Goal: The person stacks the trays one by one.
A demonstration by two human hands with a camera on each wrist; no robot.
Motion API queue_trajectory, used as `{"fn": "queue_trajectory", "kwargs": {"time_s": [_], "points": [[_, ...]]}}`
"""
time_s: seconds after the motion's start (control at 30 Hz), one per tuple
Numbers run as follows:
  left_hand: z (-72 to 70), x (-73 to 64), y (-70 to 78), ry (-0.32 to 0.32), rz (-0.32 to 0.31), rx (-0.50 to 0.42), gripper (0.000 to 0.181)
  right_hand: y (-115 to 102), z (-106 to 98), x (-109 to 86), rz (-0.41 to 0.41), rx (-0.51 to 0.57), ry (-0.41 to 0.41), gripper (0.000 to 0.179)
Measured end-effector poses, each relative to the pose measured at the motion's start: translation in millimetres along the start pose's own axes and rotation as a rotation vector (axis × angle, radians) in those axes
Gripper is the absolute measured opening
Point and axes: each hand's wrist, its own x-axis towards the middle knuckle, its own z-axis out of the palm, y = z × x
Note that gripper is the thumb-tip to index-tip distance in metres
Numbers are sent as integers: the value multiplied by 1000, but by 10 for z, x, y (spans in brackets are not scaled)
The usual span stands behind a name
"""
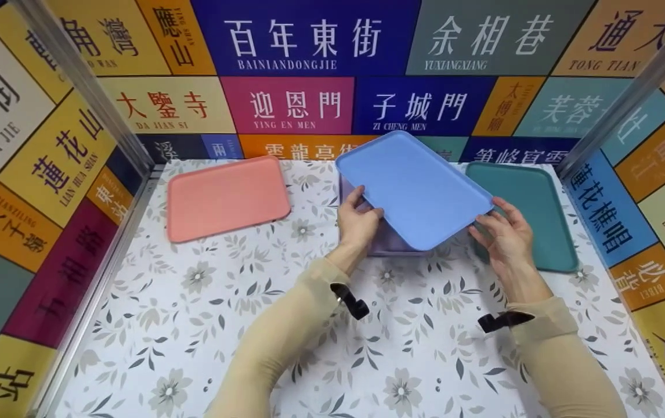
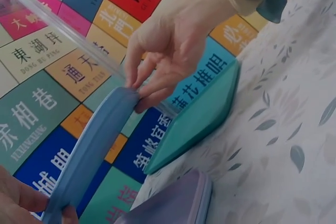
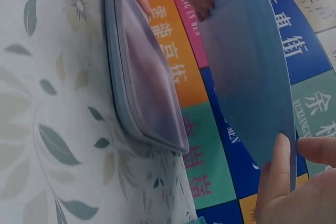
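Note:
A blue rectangular tray [image 1: 416, 188] is held up in the air, tilted, by both hands. My left hand [image 1: 358, 223] pinches its near left edge, thumb on the upper face. At the right corner, my right hand [image 1: 503, 235] grips the rim between thumb and fingers. Below the blue tray lies a purple tray [image 1: 393, 247], mostly hidden in the head view; the right wrist view shows the purple tray [image 3: 144, 61] on top of a bluish-grey one [image 3: 113, 51].
A pink tray [image 1: 228, 200] lies on the table at the left. To the right lies a green tray [image 1: 535, 217], partly behind my right hand. The table [image 1: 303, 348] has a floral cover, and walls with printed signs [image 1: 286, 104] enclose it at the back and sides.

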Motion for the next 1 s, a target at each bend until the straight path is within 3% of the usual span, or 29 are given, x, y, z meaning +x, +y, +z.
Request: {"fn": "queue_trajectory", "kwargs": {"time_s": [0.13,0.27,0.43,0.7,1.0], "points": [[-109,75,54,-78,-55,18,81,-117,-153,56,60,-103,-100,28],[-250,138,119,-168,-113,72,80,-243,-255,110,135,-213,-217,25],[-416,233,192,-259,-185,95,78,-325,-276,157,164,-290,-314,21],[-580,354,269,-386,-240,98,75,-285,-210,270,208,-311,-480,33],[-725,452,325,-411,-228,125,74,-245,3,374,187,-373,-562,56]]}}
